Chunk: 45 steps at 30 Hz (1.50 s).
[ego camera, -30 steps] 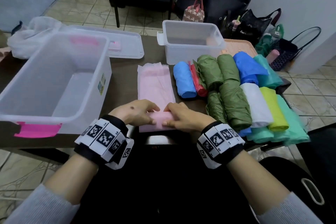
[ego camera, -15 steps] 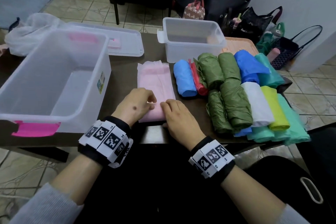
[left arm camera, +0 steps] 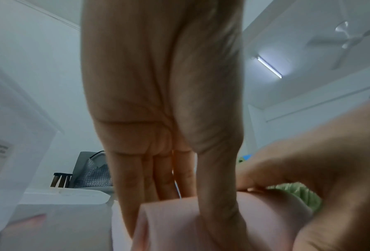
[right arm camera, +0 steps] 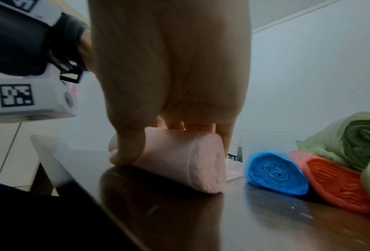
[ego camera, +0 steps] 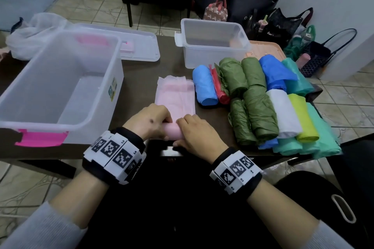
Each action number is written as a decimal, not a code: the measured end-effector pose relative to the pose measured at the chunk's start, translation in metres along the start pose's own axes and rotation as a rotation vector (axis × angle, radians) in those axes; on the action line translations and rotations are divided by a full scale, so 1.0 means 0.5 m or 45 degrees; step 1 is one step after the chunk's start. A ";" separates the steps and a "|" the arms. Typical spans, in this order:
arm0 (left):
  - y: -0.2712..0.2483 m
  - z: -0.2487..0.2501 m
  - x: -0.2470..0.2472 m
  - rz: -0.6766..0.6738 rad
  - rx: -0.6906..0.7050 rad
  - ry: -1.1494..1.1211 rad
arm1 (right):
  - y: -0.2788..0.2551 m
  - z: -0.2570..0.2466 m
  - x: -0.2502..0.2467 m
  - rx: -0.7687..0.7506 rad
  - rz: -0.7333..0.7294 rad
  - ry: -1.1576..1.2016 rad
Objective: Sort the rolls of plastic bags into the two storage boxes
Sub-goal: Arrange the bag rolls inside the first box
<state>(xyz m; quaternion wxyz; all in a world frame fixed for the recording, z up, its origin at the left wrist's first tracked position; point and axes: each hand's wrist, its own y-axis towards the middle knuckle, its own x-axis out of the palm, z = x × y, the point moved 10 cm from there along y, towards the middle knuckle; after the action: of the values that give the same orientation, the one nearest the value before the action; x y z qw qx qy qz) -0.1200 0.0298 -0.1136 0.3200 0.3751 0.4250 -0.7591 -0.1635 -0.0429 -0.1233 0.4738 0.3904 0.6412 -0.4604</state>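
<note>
At the bench (ego camera: 139, 79) edge, both hands clamp the pink roll (ego camera: 174, 133)
Box sticker (ego camera: 113, 89) unreadable; left hand (ego camera: 148, 122) and right hand (ego camera: 197, 135), flat half a second ago, now curl round it

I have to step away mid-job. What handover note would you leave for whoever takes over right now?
Left hand and right hand: both grip the half-rolled pink bag roll at the table's near edge; its unrolled tail lies flat beyond.
Large storage box on the left and small storage box further back: no rolls in either.
Finished rolls, blue, red, green, white, yellow and teal, sit piled on the right.
Done: no sorting.
Left: finish rolling the pink one, then sort every roll into the boxes.
</note>
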 end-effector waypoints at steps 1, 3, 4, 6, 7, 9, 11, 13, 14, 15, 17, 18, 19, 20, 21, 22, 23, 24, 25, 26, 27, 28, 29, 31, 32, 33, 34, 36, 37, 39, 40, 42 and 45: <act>-0.004 -0.001 0.006 -0.051 0.000 -0.007 | -0.005 -0.003 0.003 0.001 -0.049 0.019; -0.009 0.000 0.014 -0.148 -0.002 0.005 | -0.010 -0.005 0.009 -0.009 -0.193 0.113; -0.010 -0.002 0.017 -0.186 -0.010 0.004 | -0.010 -0.004 0.013 -0.008 -0.278 0.178; -0.010 -0.006 0.018 -0.208 -0.050 -0.041 | -0.007 0.005 0.020 0.025 -0.426 0.284; -0.009 -0.007 0.013 -0.173 -0.058 -0.066 | -0.002 0.010 0.024 0.044 -0.481 0.300; -0.007 -0.002 -0.008 -0.021 -0.020 -0.073 | 0.011 0.022 0.028 0.062 -0.551 0.244; -0.010 0.006 -0.021 0.114 0.037 -0.091 | 0.023 0.033 0.030 0.070 -0.589 0.162; -0.011 0.008 -0.019 0.145 0.062 -0.118 | 0.030 0.041 0.034 0.091 -0.595 0.159; -0.011 0.007 -0.016 0.142 0.064 -0.127 | 0.031 0.043 0.033 0.107 -0.565 0.193; -0.010 0.006 -0.014 0.135 0.062 -0.133 | 0.031 0.045 0.027 0.132 -0.495 0.237; -0.005 0.005 -0.013 0.115 0.064 -0.141 | 0.027 0.048 -0.003 0.174 -0.249 0.271; -0.001 0.006 -0.014 0.100 0.071 -0.136 | 0.022 0.042 -0.022 0.164 -0.116 0.227; 0.003 0.007 -0.013 0.076 0.075 -0.130 | 0.014 0.030 -0.036 0.137 0.004 0.163; 0.007 0.007 -0.012 0.055 0.078 -0.126 | 0.005 0.014 -0.044 0.103 0.121 0.106; 0.010 0.006 -0.011 0.036 0.076 -0.129 | -0.007 -0.005 -0.049 0.075 0.238 0.063; 0.013 0.006 -0.010 0.026 0.075 -0.135 | -0.017 -0.019 -0.048 0.081 0.311 0.015; 0.016 0.004 -0.008 0.021 0.072 -0.146 | -0.025 -0.024 -0.039 0.125 0.329 -0.022; 0.018 0.001 -0.007 0.022 0.065 -0.166 | -0.029 -0.025 -0.024 0.173 0.315 -0.055; 0.019 -0.002 -0.008 0.030 0.053 -0.196 | -0.028 -0.024 -0.003 0.214 0.272 -0.113; 0.019 -0.005 -0.012 0.057 0.047 -0.219 | -0.025 -0.021 0.012 0.253 0.257 -0.164; 0.019 -0.006 -0.020 0.106 0.052 -0.224 | -0.023 -0.018 0.012 0.262 0.291 -0.188; 0.018 -0.004 -0.031 0.166 0.069 -0.213 | -0.021 -0.016 0.001 0.251 0.333 -0.173; 0.016 -0.002 -0.039 0.214 0.090 -0.202 | -0.016 -0.013 -0.004 0.230 0.332 -0.117; 0.012 0.004 -0.039 0.220 0.108 -0.201 | 0.004 -0.009 -0.004 0.145 0.200 -0.021; 0.010 0.008 -0.033 0.192 0.110 -0.181 | 0.014 -0.002 -0.007 0.110 0.155 0.011; 0.011 0.011 -0.025 0.164 0.108 -0.140 | 0.023 0.006 -0.010 0.092 0.122 0.051; 0.012 0.013 -0.019 0.150 0.107 -0.088 | 0.032 0.014 -0.011 0.089 0.085 0.059; 0.016 0.016 -0.016 0.167 0.109 -0.005 | 0.049 0.027 -0.005 0.098 0.036 0.024; 0.017 0.018 -0.019 0.187 0.116 0.017 | 0.054 0.031 -0.004 0.104 0.036 0.018; 0.019 0.018 -0.025 0.192 0.107 0.020 | 0.053 0.033 -0.004 0.107 0.061 0.034; 0.018 0.016 -0.027 0.169 0.088 0.008 | 0.050 0.033 -0.006 0.104 0.071 0.048; 0.014 0.013 -0.023 0.098 0.057 -0.006 | 0.039 0.028 -0.004 0.093 0.016 0.087; 0.012 0.012 -0.001 -0.056 0.047 0.000 | 0.013 0.014 -0.002 0.066 -0.095 0.194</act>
<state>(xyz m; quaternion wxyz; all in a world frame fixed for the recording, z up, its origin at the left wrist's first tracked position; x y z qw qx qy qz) -0.1167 0.0218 -0.1133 0.2963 0.3715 0.4189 -0.7738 -0.1556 -0.0480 -0.1246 0.3959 0.4123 0.6772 -0.4633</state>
